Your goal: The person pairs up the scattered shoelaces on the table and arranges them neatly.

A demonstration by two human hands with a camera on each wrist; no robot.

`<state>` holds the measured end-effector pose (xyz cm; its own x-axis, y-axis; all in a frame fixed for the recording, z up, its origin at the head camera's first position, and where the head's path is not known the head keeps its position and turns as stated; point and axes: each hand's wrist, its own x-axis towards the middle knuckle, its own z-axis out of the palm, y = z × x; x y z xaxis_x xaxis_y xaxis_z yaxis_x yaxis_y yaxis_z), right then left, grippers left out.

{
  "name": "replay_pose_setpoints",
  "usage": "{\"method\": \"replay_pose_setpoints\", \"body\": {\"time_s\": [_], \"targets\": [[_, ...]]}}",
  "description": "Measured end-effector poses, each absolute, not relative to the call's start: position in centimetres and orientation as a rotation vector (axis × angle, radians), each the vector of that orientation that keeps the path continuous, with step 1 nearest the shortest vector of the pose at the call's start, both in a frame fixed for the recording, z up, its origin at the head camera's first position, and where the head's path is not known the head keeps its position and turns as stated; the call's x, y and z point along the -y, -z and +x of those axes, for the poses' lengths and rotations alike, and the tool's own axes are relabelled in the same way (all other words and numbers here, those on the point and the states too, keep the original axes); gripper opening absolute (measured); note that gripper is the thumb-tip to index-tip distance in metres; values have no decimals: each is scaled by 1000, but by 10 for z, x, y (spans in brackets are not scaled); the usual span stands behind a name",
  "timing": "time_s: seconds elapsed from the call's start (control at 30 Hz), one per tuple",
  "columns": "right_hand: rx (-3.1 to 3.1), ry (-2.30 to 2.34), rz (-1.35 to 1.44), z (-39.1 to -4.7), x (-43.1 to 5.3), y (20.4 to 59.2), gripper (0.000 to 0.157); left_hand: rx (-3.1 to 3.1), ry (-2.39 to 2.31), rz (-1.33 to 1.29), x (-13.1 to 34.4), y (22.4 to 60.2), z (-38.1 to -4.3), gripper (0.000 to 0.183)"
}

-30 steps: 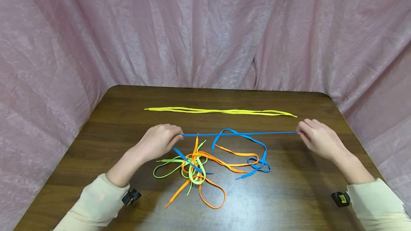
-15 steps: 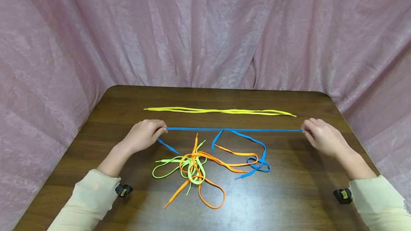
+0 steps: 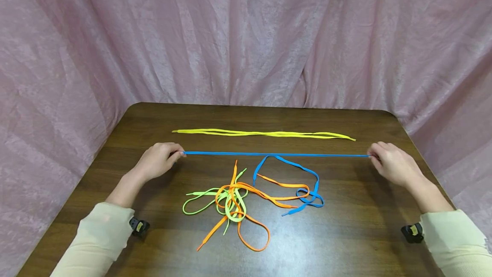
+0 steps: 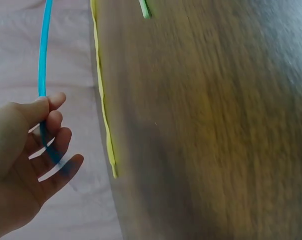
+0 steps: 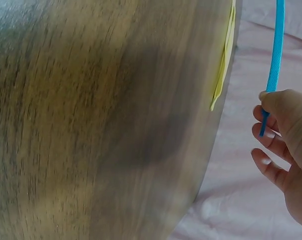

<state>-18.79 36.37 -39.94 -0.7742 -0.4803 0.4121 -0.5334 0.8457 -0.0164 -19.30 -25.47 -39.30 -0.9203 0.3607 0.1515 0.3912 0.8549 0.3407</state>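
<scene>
A flat blue shoelace is stretched straight between my two hands, above the wooden table. My left hand pinches it between thumb and index finger; a short tail hangs past the other fingers in the left wrist view. My right hand pinches the opposite end, its tip poking out below the thumb. Under the taut lace lies a second blue shoelace, loosely looped. Orange shoelaces and light green shoelaces are tangled together to its left.
Beyond the taut lace, yellow shoelaces lie lengthwise along the back of the brown table. A pink velvet curtain hangs behind and at both sides of the table.
My left hand has moved left and slightly away, sliding along the blue lace, so the taut span is longer and the tail shorter. My right hand has shifted slightly right.
</scene>
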Motion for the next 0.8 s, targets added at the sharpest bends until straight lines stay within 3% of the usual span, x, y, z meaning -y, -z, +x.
{"method": "replay_pose_setpoints", "body": {"time_s": [0.8], "targets": [[2553,-207,734,-193,-379,404,20,2991,515,-326,295,396,-195,11]]}}
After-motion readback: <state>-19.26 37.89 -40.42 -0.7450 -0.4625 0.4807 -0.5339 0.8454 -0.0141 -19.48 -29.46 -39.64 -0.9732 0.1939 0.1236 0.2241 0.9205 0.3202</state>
